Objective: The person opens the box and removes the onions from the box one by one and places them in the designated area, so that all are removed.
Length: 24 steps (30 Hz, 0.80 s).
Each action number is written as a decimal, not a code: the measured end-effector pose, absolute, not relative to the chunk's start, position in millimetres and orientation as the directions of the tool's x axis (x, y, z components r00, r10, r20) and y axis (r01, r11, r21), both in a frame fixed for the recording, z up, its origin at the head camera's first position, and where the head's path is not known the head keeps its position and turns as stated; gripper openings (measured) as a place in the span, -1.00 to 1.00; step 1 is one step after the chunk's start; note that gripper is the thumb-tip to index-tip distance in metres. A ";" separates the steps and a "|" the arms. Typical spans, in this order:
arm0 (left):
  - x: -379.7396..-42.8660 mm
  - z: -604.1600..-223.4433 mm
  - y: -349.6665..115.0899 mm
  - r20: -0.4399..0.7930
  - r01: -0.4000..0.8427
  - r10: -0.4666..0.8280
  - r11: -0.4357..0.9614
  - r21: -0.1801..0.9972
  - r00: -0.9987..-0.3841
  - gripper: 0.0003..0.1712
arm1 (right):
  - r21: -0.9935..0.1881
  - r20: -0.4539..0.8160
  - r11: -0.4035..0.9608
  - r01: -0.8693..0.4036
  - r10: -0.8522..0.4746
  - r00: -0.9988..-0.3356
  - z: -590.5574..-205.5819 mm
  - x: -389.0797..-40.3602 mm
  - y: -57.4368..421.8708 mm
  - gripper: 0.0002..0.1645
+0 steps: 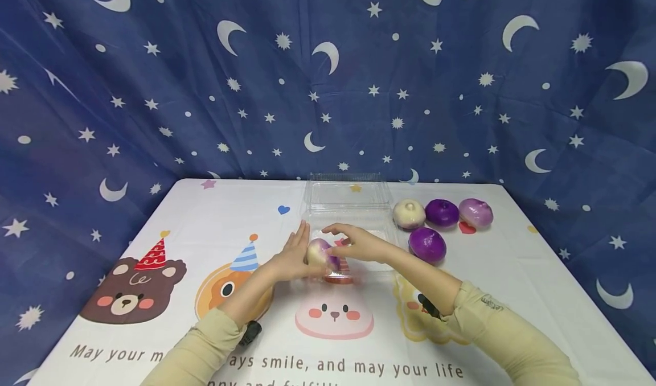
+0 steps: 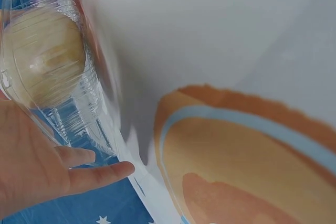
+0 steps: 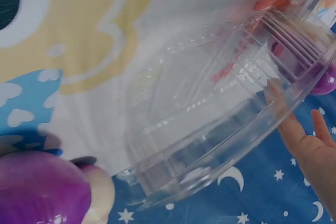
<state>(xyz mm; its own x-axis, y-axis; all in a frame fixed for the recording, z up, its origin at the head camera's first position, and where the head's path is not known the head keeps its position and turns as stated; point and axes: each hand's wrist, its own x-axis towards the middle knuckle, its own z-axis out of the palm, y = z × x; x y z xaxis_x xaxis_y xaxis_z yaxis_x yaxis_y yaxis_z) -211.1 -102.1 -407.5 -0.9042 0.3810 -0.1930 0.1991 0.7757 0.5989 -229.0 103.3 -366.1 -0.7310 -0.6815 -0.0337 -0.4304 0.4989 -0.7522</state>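
A clear plastic clamshell box (image 1: 376, 222) lies on the table, its lid (image 1: 333, 194) folded open toward the back. One white and purple onion (image 1: 318, 253) sits in the box's front left corner; the left wrist view shows its pale side (image 2: 44, 59) through the ribbed wall. My left hand (image 1: 291, 262) is at the left wall beside this onion, fingers stretched out; its thumb is hidden. From the right, my right hand (image 1: 361, 243) reaches over the box, its fingers loosely bent and close to the onion's purple side. In the right wrist view a fingertip (image 3: 274, 88) overlaps the box.
Right of the box are a white onion (image 1: 409, 214), a dark purple onion (image 1: 442, 213), a lighter purple onion (image 1: 476, 213) and another dark purple onion (image 1: 427, 245) in front. A printed cloth (image 1: 215, 215) covers the table; a starry blue curtain (image 1: 353, 124) hangs behind.
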 end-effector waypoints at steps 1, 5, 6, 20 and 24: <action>-210.7 -408.1 -102.1 -0.198 0.197 0.382 0.777 0.598 -0.903 0.38 | -0.759 -0.042 0.499 -0.417 -0.678 -0.734 -367.2 -229.6 101.2 -0.43; -208.8 -410.0 -101.7 -0.212 0.189 0.381 0.780 0.596 -0.900 0.39 | -0.773 -0.104 0.531 -0.347 -0.646 -0.756 -370.1 -231.3 94.7 -0.43; -208.6 -410.2 -101.4 -0.214 0.187 0.379 0.780 0.597 -0.900 0.39 | -0.774 -0.121 0.541 -0.329 -0.636 -0.762 -370.2 -231.7 93.3 -0.42; -209.0 -407.3 -102.3 -0.206 0.196 0.371 0.797 0.571 -0.905 0.41 | -0.786 -0.308 0.598 -0.155 -0.597 -0.741 -374.9 -242.8 72.8 -0.35; -209.3 -406.9 -103.3 -0.206 0.193 0.368 0.796 0.574 -0.907 0.43 | -0.777 -0.366 0.620 -0.114 -0.590 -0.720 -375.5 -243.5 68.9 -0.33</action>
<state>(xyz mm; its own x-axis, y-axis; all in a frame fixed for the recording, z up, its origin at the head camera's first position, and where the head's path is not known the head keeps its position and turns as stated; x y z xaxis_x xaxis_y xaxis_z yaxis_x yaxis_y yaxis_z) -209.3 -103.3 -406.9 -0.9068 0.3681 -0.2057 0.1929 0.7959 0.5738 -243.5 68.9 -375.5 -0.7197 -0.5903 -0.3655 -0.1138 0.6196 -0.7766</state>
